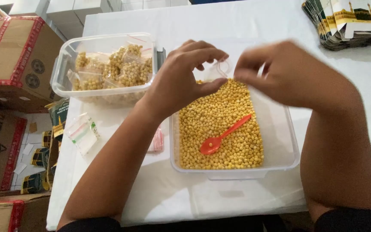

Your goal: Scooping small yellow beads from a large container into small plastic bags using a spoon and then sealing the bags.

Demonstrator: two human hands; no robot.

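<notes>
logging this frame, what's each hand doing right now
left hand: pinched shut on the small clear bag
right hand: pinched shut on the same bag, blurred

We see the right hand blurred, its fingertips unclear | small clear bag between both hands mostly hidden, contents untellable | left hand covers the tub's far-left corner | flat printed cartons cut by the top edge (count untellable) | 2 cardboard boxes cropped at left

Bright, even light; right hand motion-blurred, soft shadows.
</notes>
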